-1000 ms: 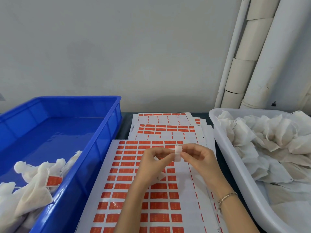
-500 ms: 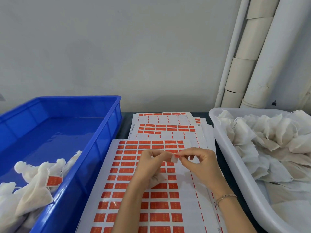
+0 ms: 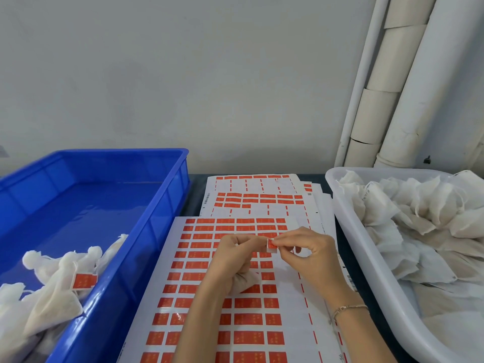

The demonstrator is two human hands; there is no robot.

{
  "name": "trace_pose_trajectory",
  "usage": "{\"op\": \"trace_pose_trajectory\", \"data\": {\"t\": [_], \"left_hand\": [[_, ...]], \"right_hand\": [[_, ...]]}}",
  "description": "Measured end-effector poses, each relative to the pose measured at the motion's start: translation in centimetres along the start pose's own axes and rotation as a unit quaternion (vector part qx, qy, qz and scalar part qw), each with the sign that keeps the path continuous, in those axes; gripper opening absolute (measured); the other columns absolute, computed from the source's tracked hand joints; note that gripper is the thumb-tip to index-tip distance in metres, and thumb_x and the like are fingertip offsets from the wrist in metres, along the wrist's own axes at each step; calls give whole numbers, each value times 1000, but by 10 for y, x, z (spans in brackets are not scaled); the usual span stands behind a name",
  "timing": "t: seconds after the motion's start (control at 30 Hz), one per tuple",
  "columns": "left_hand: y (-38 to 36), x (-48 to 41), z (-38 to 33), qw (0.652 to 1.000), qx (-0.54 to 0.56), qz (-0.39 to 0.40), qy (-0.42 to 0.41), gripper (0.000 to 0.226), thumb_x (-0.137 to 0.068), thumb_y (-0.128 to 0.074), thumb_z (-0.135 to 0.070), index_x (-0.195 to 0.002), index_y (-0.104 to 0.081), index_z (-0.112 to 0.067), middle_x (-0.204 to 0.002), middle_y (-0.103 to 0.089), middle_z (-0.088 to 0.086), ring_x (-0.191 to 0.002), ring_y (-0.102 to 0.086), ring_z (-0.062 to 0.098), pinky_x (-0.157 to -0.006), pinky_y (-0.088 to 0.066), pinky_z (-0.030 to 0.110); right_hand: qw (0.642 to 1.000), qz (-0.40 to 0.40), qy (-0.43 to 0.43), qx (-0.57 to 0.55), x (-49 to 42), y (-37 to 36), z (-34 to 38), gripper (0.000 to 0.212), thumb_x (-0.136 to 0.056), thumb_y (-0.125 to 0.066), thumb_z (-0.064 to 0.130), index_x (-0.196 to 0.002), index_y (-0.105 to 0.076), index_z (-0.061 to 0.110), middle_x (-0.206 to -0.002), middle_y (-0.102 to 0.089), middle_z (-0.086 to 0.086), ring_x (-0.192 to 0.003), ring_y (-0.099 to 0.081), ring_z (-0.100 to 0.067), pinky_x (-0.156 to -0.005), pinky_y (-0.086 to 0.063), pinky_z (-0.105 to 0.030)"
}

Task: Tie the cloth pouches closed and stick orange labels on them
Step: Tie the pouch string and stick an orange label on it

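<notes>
Left hand [image 3: 234,258]: fingers curling round a cloth pouch [image 3: 245,280].
Right hand [image 3: 310,254]: fingers pinching an orange label [image 3: 271,244].
Underneath: label sheet [image 3: 293,323] lying flat.

Both forearms rise from the lower edge toward mid-frame. The left hand [image 3: 233,258] is fisted, its lower fingers curled round a pouch [image 3: 245,281]. The right hand [image 3: 307,254] meets it fingertip to fingertip, thumb and forefinger pinching a label [image 3: 271,244], other fingers loosely bent.
</notes>
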State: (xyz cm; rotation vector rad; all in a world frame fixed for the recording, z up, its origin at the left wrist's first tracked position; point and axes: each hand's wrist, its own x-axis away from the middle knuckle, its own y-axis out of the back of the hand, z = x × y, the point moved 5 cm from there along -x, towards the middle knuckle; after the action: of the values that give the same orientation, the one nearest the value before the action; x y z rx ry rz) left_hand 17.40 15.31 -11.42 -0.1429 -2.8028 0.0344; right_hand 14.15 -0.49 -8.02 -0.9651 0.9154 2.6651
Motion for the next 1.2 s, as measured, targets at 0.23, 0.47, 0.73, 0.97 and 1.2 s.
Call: {"op": "trace_pose_trajectory", "data": {"t": [0.23,0.47,0.73,0.97,1.2], "left_hand": [[0,1,1,1000,10,2,14,9,-84,-71,-18,-78,-78,-14,-48,-43,3,-37,-28,10,-38,-29,17],[2,1,2,1000,5,16,22,13,-84,-71,-18,-73,-78,-18,-49,-45,3,-39,-30,10,-39,-31,18],[3,0,2,998,13,45,39,13,-85,-70,-18,-74,-78,-16,-49,-44,1,-39,-31,8,-40,-32,17],[4,0,3,998,15,30,62,21,-84,-71,-28,-68,-78,-16,-46,-45,0,-37,-30,7,-39,-31,17],[1,3,1,999,30,19,31,6,-81,-75,-20,-79,-78,-15,-50,-45,4,-40,-29,10,-39,-31,17]], "right_hand": [[1000,2,11,13,2,-1,-1,20,-73,-80,7,-90,-78,17,-89,-73,9,-78,-65,1,-70,-54,-9],[999,8,30,22,3,-3,1,22,-72,-80,5,-90,-78,17,-88,-74,5,-80,-66,-1,-71,-53,-9],[999,4,43,20,3,-2,1,22,-72,-80,5,-90,-78,16,-88,-74,4,-82,-67,-1,-72,-55,-11],[998,3,49,39,5,-6,-3,22,-72,-80,9,-92,-78,18,-89,-74,6,-86,-63,4,-78,-53,-11],[999,-5,45,29,4,-5,-1,23,-74,-78,12,-95,-77,20,-92,-73,8,-87,-64,4,-74,-55,-12]]}}
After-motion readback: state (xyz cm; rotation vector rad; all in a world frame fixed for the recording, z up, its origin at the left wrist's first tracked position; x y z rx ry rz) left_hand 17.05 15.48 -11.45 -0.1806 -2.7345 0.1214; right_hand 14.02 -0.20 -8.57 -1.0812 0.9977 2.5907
